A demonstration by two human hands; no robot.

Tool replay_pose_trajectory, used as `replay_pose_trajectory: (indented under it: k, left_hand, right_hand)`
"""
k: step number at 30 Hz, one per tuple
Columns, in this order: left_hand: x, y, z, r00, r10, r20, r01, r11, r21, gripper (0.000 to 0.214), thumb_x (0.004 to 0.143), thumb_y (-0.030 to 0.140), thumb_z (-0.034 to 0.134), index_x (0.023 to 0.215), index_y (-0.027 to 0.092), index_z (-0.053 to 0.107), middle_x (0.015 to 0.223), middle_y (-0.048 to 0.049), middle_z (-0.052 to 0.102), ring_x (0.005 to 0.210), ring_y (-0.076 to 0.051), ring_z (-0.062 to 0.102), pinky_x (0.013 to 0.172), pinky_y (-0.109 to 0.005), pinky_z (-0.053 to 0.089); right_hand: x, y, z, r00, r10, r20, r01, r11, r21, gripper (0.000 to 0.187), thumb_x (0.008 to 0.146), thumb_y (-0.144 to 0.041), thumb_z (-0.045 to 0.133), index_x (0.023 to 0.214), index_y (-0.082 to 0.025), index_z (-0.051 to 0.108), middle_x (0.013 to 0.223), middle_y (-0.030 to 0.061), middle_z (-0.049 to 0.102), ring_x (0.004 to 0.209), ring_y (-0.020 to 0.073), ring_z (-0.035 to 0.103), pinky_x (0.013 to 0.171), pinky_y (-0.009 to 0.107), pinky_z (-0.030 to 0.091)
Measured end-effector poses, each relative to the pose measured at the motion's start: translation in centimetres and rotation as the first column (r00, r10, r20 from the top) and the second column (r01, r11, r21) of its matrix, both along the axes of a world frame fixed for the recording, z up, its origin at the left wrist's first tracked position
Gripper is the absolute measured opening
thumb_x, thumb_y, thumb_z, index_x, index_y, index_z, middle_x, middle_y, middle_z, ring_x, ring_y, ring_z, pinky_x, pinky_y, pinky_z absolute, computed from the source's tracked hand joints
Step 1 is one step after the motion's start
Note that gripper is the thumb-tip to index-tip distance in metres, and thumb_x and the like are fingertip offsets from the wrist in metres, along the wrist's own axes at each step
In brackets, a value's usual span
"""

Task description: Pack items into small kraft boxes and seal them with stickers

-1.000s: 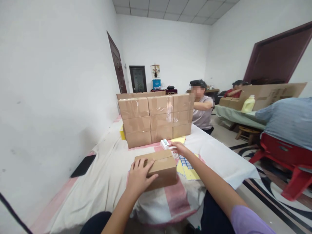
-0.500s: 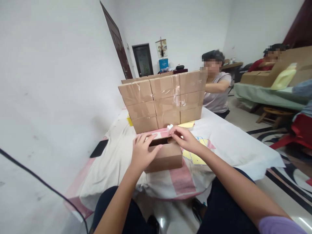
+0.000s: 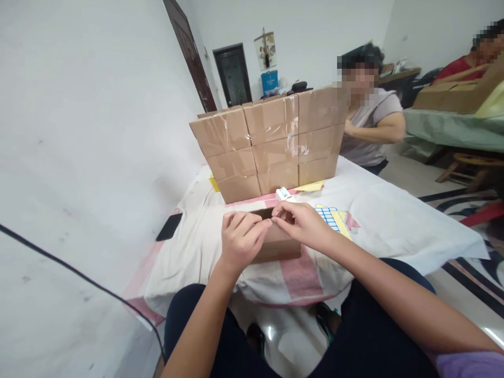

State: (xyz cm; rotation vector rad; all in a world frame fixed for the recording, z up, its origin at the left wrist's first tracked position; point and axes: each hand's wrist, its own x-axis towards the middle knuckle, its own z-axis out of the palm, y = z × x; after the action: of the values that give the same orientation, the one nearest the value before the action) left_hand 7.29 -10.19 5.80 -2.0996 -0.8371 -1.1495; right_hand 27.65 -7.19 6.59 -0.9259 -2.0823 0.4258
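A small cardboard box (image 3: 277,251) sits on the cloth-covered table in front of me, with a dark opening at its top. Over that opening, the fingertips of my left hand (image 3: 241,239) and my right hand (image 3: 299,221) meet in a pinch. Both hands are closed; whatever lies between the fingertips is too small to make out. Just beyond my right hand is a small white object (image 3: 282,195). Yellow sheets with blue grid lines (image 3: 331,218) lie on its right, partly behind my forearm.
A wall of taped cardboard boxes (image 3: 273,144) stands across the table. On the left lies a black phone-like slab (image 3: 169,227), near the white wall. A co-worker (image 3: 374,115) sits behind the boxes; another person in red is farther right. A black cable (image 3: 79,270) hangs at lower left.
My left hand has moved from the box's left end toward the middle, and its fingers have closed beside my right fingertips. The view has shifted, and the white object shows more fully.
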Motion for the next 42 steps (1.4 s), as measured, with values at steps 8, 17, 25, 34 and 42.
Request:
replay_pose_trajectory:
  k: [8, 17, 25, 34, 42]
  left_hand:
    - [-0.5, -0.7, -1.1, 0.998, 0.067, 0.005, -0.067, 0.993, 0.095, 0.016, 0.086, 0.011, 0.071, 0.095, 0.024, 0.069, 0.077, 0.0008, 0.072, 0.075, -0.017, 0.063, 0.077, -0.038, 0.039]
    - [-2.0, -1.1, -1.2, 0.941, 0.05, 0.335, -0.056, 0.998, 0.009, 0.016, 0.087, 0.009, 0.069, 0.095, 0.023, 0.067, 0.086, -0.0025, 0.067, 0.08, -0.018, 0.064, 0.076, -0.035, 0.048]
    - [-3.5, 0.3, 0.2, 0.923, 0.034, 0.384, 0.111, 0.931, -0.348, 0.006, 0.094, 0.019, 0.06, 0.09, 0.021, 0.062, 0.093, -0.0032, 0.063, 0.093, -0.018, 0.062, 0.087, -0.035, 0.05]
    - [-4.7, 1.6, -0.1, 0.934, 0.038, 0.356, 0.252, 0.636, -0.729, 0.015, 0.098, 0.028, 0.047, 0.085, 0.023, 0.051, 0.114, -0.0071, 0.062, 0.116, -0.021, 0.058, 0.107, -0.041, 0.043]
    - [-4.4, 4.4, 1.1, 0.989, -0.101, 0.106, 0.137, 0.396, -0.908, 0.02, 0.097, 0.032, 0.046, 0.081, 0.023, 0.054, 0.123, -0.0077, 0.059, 0.123, -0.023, 0.053, 0.112, -0.046, 0.04]
  right_hand:
    - [-1.4, -0.9, -0.3, 0.996, -0.066, -0.055, 0.063, 0.997, -0.05, 0.018, 0.091, -0.018, 0.059, 0.102, -0.021, 0.074, 0.08, 0.0007, 0.074, 0.064, 0.0142, 0.062, 0.065, 0.027, 0.044]
    - [1.3, 0.7, 0.0, 0.96, -0.245, 0.136, 0.203, 0.943, 0.264, 0.086, 0.092, -0.038, 0.063, 0.163, -0.017, 0.019, 0.142, 0.0168, 0.06, 0.131, 0.0383, 0.053, 0.103, 0.054, 0.047]
    - [-0.5, 1.9, -3.7, 0.855, -0.133, 0.502, -0.035, 0.949, 0.312, 0.05, 0.104, -0.035, 0.042, 0.152, -0.02, 0.048, 0.155, 0.0132, 0.048, 0.145, 0.0363, 0.041, 0.117, 0.059, 0.03]
    - [-0.6, 2.9, -5.2, 0.856, 0.007, 0.517, -0.097, 0.984, 0.148, 0.049, 0.105, -0.036, 0.036, 0.146, -0.017, 0.056, 0.153, 0.0122, 0.051, 0.143, 0.0351, 0.043, 0.115, 0.058, 0.031]
    - [-0.6, 3.1, -6.0, 0.838, 0.019, 0.546, -0.115, 0.983, 0.143, 0.074, 0.094, -0.059, 0.053, 0.154, -0.015, 0.046, 0.159, 0.0158, 0.042, 0.148, 0.0425, 0.033, 0.119, 0.063, 0.024]
